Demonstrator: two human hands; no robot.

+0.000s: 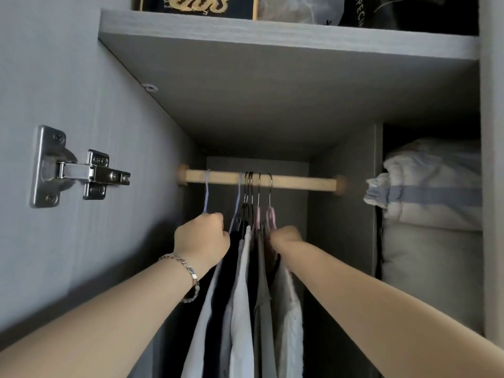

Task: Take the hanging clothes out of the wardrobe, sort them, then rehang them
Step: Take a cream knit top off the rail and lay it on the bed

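wooden rail point(300, 183) across the grey wardrobe point(245, 105), several hangers point(258, 195) with clothes point(240, 296) on it, mostly near the middle

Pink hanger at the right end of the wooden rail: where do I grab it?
Grip the pink hanger at its neck, just under the metal hook, coming from the right, where the wooden rail is bare. The hook loops over the rail, so lift straight up. The right hand grips just below.
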